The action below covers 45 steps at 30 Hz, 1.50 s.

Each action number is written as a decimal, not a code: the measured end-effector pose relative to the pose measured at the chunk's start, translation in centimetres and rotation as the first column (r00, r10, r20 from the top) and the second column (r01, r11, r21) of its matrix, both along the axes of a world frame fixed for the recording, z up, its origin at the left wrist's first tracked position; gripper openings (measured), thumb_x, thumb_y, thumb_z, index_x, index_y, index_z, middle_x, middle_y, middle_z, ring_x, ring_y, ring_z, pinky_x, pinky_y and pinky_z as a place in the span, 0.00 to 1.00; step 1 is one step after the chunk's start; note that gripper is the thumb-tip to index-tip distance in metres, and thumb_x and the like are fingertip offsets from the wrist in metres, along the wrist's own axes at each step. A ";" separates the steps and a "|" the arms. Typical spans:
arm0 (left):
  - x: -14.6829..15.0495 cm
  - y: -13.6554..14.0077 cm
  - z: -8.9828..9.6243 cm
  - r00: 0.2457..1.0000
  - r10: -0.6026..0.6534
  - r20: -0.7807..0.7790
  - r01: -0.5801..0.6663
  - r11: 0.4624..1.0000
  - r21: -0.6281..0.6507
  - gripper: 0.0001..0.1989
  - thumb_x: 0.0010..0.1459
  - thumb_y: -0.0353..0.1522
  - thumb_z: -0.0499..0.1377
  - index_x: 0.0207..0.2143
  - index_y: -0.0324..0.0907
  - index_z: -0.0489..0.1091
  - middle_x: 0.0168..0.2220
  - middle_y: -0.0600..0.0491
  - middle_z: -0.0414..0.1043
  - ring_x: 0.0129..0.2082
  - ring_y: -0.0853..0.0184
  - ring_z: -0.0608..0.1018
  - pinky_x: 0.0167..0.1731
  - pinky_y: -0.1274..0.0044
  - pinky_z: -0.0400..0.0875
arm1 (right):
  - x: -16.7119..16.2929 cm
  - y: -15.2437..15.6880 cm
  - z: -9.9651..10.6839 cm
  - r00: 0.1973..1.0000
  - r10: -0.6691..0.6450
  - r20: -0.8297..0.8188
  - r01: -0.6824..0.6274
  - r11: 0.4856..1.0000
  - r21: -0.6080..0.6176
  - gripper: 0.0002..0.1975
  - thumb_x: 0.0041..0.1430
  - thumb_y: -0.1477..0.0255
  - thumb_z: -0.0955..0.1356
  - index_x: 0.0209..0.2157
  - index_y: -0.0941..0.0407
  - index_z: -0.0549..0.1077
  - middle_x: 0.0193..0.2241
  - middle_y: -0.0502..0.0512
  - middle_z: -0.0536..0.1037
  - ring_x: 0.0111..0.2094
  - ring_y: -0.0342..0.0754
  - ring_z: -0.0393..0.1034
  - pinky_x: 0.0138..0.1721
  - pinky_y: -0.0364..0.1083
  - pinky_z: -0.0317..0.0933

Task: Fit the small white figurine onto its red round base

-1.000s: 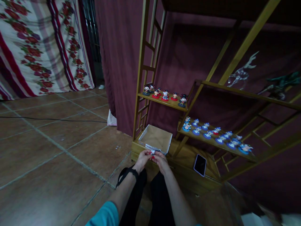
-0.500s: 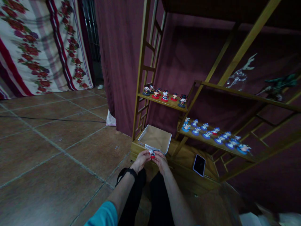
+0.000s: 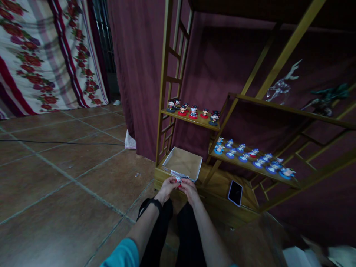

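Grip: person's left hand and right hand pinching small figurine between fingertips, just before open box. Figurine seemingly tipped slightly since half second ago — not released, handling likely unfinished. Beyond: other figurines on shelves; phone right of box.

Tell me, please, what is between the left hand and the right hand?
In the head view, a small white-and-red figurine is between the left hand and right hand, held by both.
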State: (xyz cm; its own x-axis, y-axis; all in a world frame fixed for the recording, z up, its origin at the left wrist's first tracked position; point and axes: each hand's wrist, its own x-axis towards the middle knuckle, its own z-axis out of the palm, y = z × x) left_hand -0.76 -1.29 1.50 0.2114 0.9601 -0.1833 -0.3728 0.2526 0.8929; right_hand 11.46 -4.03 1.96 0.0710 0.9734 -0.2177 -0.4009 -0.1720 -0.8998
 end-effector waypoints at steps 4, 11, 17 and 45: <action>0.0 -0.1 0.1 0.998 0.035 -0.043 -0.034 0.999 0.018 0.16 0.30 0.27 0.67 0.26 0.36 0.70 0.20 0.56 0.69 0.18 0.75 0.68 0.21 0.82 0.60 | -0.1 0.1 -0.3 1.000 0.005 0.001 -0.005 1.000 0.009 0.14 0.36 0.69 0.73 0.29 0.57 0.73 0.30 0.52 0.76 0.33 0.46 0.70 0.38 0.47 0.63; 0.1 -0.2 0.1 0.997 0.055 -0.048 -0.054 0.998 0.025 0.15 0.31 0.27 0.66 0.26 0.37 0.70 0.20 0.56 0.69 0.19 0.75 0.69 0.22 0.82 0.61 | -0.2 0.2 -0.5 1.000 -0.018 -0.003 0.018 1.000 0.019 0.14 0.36 0.70 0.73 0.29 0.57 0.72 0.31 0.53 0.76 0.33 0.46 0.71 0.38 0.48 0.64; 0.1 -0.1 -0.1 0.997 0.034 0.067 -0.034 0.999 -0.003 0.14 0.36 0.29 0.65 0.30 0.37 0.71 0.25 0.51 0.72 0.22 0.73 0.72 0.23 0.81 0.63 | 0.0 0.4 -0.9 0.999 -0.033 -0.041 0.034 0.999 0.015 0.14 0.38 0.70 0.72 0.32 0.57 0.73 0.32 0.54 0.76 0.33 0.47 0.71 0.36 0.47 0.65; 0.1 -0.2 0.2 0.995 0.073 0.061 -0.076 0.995 0.056 0.17 0.32 0.28 0.66 0.31 0.36 0.71 0.20 0.56 0.70 0.18 0.75 0.68 0.22 0.81 0.60 | -0.1 -0.3 -0.1 0.997 -0.053 -0.059 0.058 0.995 0.081 0.14 0.36 0.71 0.72 0.30 0.55 0.72 0.32 0.52 0.76 0.35 0.47 0.70 0.39 0.48 0.63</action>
State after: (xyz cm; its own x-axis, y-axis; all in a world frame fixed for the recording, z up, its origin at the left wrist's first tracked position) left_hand -0.70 -1.44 1.68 0.1475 0.9823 -0.1157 -0.4411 0.1700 0.8812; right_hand 11.33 -4.34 1.83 0.1151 0.9831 -0.1425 -0.4587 -0.0746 -0.8855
